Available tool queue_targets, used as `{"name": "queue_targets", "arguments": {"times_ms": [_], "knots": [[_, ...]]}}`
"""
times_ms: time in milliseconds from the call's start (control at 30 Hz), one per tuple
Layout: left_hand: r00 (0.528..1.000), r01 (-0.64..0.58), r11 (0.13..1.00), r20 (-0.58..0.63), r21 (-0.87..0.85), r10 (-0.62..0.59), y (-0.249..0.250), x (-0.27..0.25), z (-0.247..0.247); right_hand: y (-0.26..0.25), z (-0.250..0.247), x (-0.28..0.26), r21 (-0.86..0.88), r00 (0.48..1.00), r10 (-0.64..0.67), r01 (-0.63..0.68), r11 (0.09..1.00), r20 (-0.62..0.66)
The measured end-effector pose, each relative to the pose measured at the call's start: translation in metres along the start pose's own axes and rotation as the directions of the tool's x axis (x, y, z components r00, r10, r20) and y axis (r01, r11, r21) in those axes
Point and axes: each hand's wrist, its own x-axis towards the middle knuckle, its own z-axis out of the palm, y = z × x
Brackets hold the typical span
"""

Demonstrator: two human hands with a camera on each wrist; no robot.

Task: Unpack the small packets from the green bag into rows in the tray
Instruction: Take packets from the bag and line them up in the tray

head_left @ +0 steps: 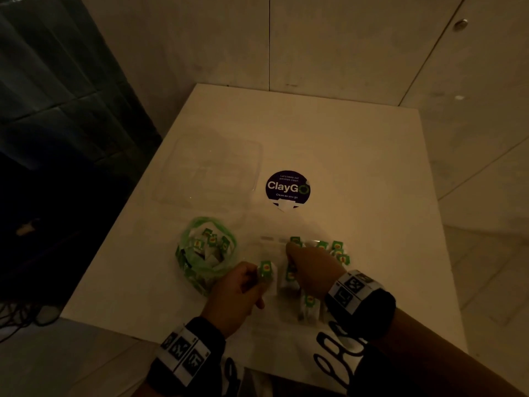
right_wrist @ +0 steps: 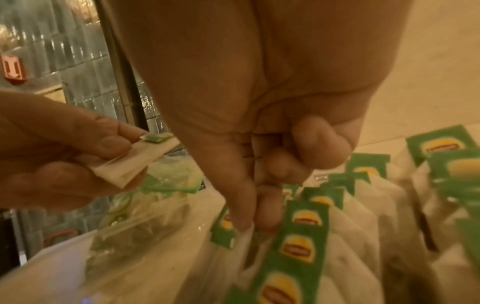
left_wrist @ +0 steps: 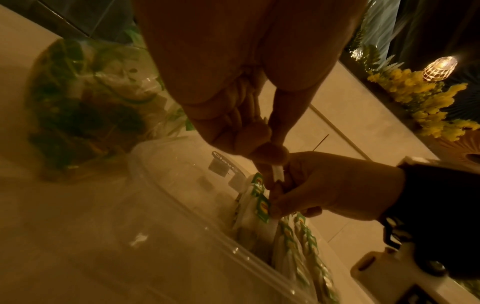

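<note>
Dim yellowish light lay over a white table [head_left: 329, 144] set against pale cabinet doors, seen from my head camera. I saw a round dark sticker [head_left: 287, 189] near the table's middle and a clear plastic lid [head_left: 211, 170] lying to its left. Nearer to me, the green bag [head_left: 206, 253] sat open on the left with small packets inside. Just right of it was the clear tray [head_left: 257, 247], its walls hard to make out, with rows of packets [head_left: 339, 252] standing toward its right side. My left hand [head_left: 237, 293] pinched one packet [head_left: 266, 270] between the bag and the rows. My right hand [head_left: 310, 270] reached down among the packets in the tray.

From my left wrist camera, the left hand [left_wrist: 241, 115] had its fingertips closed on the white edge of the packet [left_wrist: 278, 174], right beside the right hand [left_wrist: 324, 185]. The tray's clear rim [left_wrist: 197, 209] curved below, and the bag [left_wrist: 85, 107] lay blurred behind it.

From my right wrist camera, the right hand [right_wrist: 259, 144] had its finger and thumb closed on a standing packet [right_wrist: 228, 230] in a row of green-tagged packets [right_wrist: 301, 238], its other fingers curled into the palm. The left hand [right_wrist: 59, 156] held its packet [right_wrist: 135, 162] flat between thumb and fingers, above the bag [right_wrist: 145, 209].
</note>
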Motion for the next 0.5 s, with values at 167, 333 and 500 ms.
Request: {"name": "queue_targets", "arguments": {"times_ms": [167, 333, 500], "knots": [[0.998, 0.051, 0.998, 0.048, -0.031, -0.050, 0.004, 0.003, 0.007, 0.001, -0.006, -0.004, 0.020, 0.993, -0.015, 0.018, 1.000, -0.118], [0.997, 0.040, 0.997, 0.063, 0.063, -0.044, 0.004, 0.002, 0.008, -0.006, -0.018, -0.024, 0.302, 0.991, -0.132, 0.134, 0.944, -0.029], [0.995, -0.067, 0.952, 0.094, 0.298, 0.040, 0.003, -0.003, -0.002, -0.006, -0.005, -0.025, 0.206, 0.991, -0.133, 0.135, 0.969, -0.027]]}}
